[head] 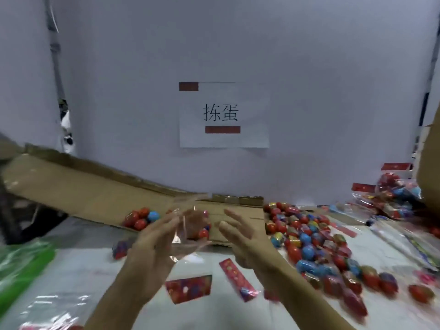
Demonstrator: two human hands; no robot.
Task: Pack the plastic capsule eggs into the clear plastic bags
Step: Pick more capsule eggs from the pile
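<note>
Two hands: left hand gripping empty clear bag, right hand loose-fingered.

A white paper sign with black characters hangs on the grey wall. Flattened cardboard lies along the desk below; green plastic sits far left.

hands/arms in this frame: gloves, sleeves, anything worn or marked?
Both the left hand and the right hand are bare: no gloves. Both forearms are uncovered down to the bottom edge of the frame, so no sleeve shows. No watch, band or ring is visible on wrists or fingers, though motion blur softens fine detail. No markings or cables.
</note>
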